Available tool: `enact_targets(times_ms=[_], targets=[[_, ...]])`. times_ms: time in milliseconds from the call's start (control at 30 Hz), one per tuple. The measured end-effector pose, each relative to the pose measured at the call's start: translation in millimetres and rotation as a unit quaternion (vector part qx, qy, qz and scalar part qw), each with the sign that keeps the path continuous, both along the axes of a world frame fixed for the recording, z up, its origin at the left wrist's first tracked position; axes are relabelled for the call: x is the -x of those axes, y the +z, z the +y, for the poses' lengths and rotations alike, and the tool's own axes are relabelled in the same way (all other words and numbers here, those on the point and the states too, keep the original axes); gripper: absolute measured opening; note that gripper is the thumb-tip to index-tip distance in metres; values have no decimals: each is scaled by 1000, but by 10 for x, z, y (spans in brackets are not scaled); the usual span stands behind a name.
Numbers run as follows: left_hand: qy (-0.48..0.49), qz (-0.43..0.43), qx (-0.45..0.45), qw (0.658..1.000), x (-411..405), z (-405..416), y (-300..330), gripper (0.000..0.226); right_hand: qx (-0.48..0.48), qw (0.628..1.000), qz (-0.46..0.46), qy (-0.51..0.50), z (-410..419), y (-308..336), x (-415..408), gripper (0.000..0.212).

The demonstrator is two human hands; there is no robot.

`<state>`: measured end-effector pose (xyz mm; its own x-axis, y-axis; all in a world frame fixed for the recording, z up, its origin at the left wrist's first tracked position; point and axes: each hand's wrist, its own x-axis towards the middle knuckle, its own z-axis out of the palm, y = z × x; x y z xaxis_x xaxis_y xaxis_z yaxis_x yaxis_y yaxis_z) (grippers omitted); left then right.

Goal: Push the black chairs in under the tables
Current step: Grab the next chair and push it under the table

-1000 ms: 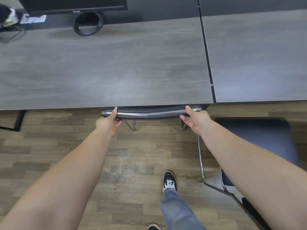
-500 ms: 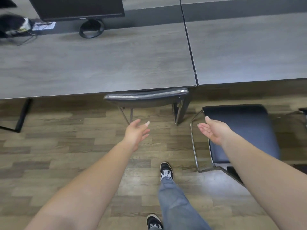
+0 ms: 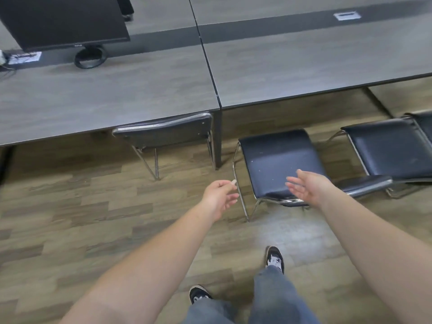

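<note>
One black chair (image 3: 163,129) with a chrome frame is tucked under the left grey table (image 3: 105,94); only its backrest shows at the table edge. A second black chair (image 3: 278,160) stands out on the floor in front of the right grey table (image 3: 315,61), its seat fully exposed. A third black chair (image 3: 392,150) stands out at the far right. My left hand (image 3: 219,197) hovers empty just left of the second chair's chrome leg, fingers loosely curled. My right hand (image 3: 306,187) floats open above that chair's seat, near its backrest, touching nothing.
A black monitor (image 3: 63,22) on a round stand sits at the back of the left table, with papers and cables (image 3: 21,57) beside it. A black table leg (image 3: 218,139) stands between the first two chairs. My feet (image 3: 274,256) are on wood-look flooring.
Both hands have let go of the first chair's backrest and drawn back. My view and hands have shifted right toward the second chair; the third chair has come into view.
</note>
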<state>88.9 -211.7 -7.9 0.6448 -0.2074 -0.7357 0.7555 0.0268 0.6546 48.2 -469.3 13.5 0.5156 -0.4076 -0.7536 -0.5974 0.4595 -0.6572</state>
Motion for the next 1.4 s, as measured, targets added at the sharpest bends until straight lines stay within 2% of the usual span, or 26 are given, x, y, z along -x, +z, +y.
enact_targets(times_ms=[133, 233, 333, 533, 600, 700, 833, 900, 1000, 1067, 1167, 1267, 1400], targets=[[-19, 7, -14, 1000, 209, -410, -30, 10, -14, 1000, 8, -20, -383, 31, 233, 40], [-28, 18, -15, 999, 354, -863, -59, 12, -25, 999, 22, -25, -799, -2, 401, 33], [-21, 40, -13, 999, 457, -1340, -87, 15, -36, 999, 36, -19, -1274, -61, 503, 37], [36, 97, -42, 994, 737, -2351, -260, 27, -47, 997, 54, 14, -2361, -164, 608, 37], [56, 114, -56, 990, 804, -2588, -353, 35, -47, 996, 63, 30, -2653, -238, 632, 38], [110, 128, -73, 983, 891, -2727, -499, 33, -41, 994, 78, 58, -2922, -337, 686, 43], [154, 155, -91, 972, 997, -2970, -693, 60, -30, 989, 116, 89, -3283, -498, 759, 41], [190, 168, -81, 964, 1032, -3037, -715, 66, -34, 986, 130, 101, -3372, -589, 787, 37], [251, 154, -57, 954, 1004, -3044, -771, 61, -21, 982, 149, 114, -3449, -645, 753, 33], [275, 146, -48, 949, 981, -3035, -796, 49, -13, 977, 173, 127, -3487, -696, 712, 31], [291, 144, -48, 944, 929, -3043, -822, 31, -40, 982, 155, 104, -3533, -813, 635, 32], [322, 122, -48, 938, 856, -3055, -848, 30, -93, 989, 114, 32, -3537, -906, 532, 27], [346, 78, -47, 934, 659, -3105, -824, 35, -101, 992, 79, 18, -3527, -913, 303, 39]])
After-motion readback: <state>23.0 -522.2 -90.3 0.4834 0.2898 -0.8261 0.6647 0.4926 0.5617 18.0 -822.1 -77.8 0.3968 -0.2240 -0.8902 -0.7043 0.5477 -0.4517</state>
